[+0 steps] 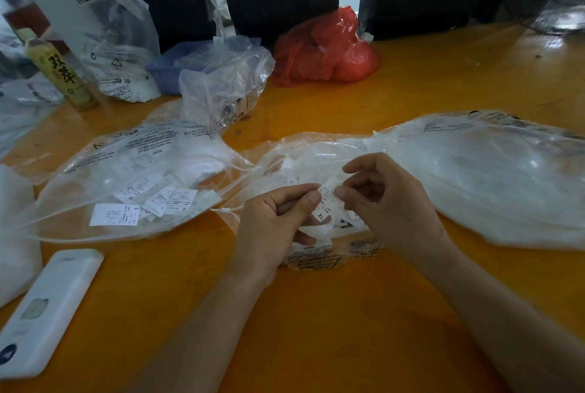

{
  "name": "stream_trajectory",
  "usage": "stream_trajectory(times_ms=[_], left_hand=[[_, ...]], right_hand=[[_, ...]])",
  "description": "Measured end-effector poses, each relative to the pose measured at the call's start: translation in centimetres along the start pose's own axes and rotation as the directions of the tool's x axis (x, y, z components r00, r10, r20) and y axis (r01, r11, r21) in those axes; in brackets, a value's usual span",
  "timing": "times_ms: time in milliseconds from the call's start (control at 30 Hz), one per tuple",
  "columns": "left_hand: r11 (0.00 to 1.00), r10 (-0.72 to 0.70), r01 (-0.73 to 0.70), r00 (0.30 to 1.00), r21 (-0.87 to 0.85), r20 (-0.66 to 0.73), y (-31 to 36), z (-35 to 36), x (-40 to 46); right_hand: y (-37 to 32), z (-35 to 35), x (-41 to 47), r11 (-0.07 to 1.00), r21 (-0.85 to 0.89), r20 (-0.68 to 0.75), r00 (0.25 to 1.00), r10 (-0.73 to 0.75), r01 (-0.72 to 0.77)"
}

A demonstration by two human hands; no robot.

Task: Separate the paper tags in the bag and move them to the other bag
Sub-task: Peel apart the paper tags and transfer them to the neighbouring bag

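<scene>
Between both hands (275,218), tag (326,205) marked "XL"

The single head view looks forward and down, close over the orange table (316,313), facing its far edge.

You can read "XL" on the paper tag (321,215), "S" on a bagged tag (114,214), and "双萃" on the bottle (60,74).
</scene>
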State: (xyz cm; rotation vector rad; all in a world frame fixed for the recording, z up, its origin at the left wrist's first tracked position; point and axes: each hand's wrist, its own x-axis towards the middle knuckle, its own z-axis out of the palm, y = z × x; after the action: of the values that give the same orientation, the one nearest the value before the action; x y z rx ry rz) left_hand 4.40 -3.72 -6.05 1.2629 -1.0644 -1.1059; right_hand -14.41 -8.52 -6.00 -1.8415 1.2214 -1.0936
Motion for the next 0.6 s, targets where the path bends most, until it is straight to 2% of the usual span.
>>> stream_trajectory(times_ms=[100, 333, 400, 467, 533, 600], left_hand=[[0.999, -0.011, 0.010, 1.000, -0.042, -0.019, 0.0, 0.0, 0.1], [1.000, -0.003, 0.002, 1.000, -0.021, -0.018, -0.3, 0.0, 0.3], [1.000, -0.004, 0.004, 1.000, 0.002, -0.026, -0.3, 0.0, 0.3], [1.000, 0.019, -0.018, 1.000, 0.025, -0.019, -0.3, 0.0, 0.4], [0.991, 0.096, -0.093, 0.995, 0.097, -0.029, -0.2, 0.0, 0.3], [0.959, 0.203, -0.187, 0.978, 0.214, -0.052, 0.0, -0.1, 0.2]], right_hand=[[-0.1, 0.0, 0.0, 0.999, 0.030, 0.007, 1.000, 0.028, -0.028], [-1.0, 0.7, -0.8, 0.997, -0.001, 0.161, 0.984, -0.076, 0.077], [-0.7, 0.8, -0.7, 0.997, -0.036, 0.137, 0.989, -0.060, 0.065], [-0.5, 0.8, -0.5, 0.998, -0.032, 0.050, 0.998, -0.043, 0.045], [-0.4, 0.6, -0.4, 0.999, 0.042, -0.032, 0.999, -0.009, 0.010], [-0.4, 0.5, -0.3, 0.994, 0.112, -0.049, 0.999, 0.019, -0.013]])
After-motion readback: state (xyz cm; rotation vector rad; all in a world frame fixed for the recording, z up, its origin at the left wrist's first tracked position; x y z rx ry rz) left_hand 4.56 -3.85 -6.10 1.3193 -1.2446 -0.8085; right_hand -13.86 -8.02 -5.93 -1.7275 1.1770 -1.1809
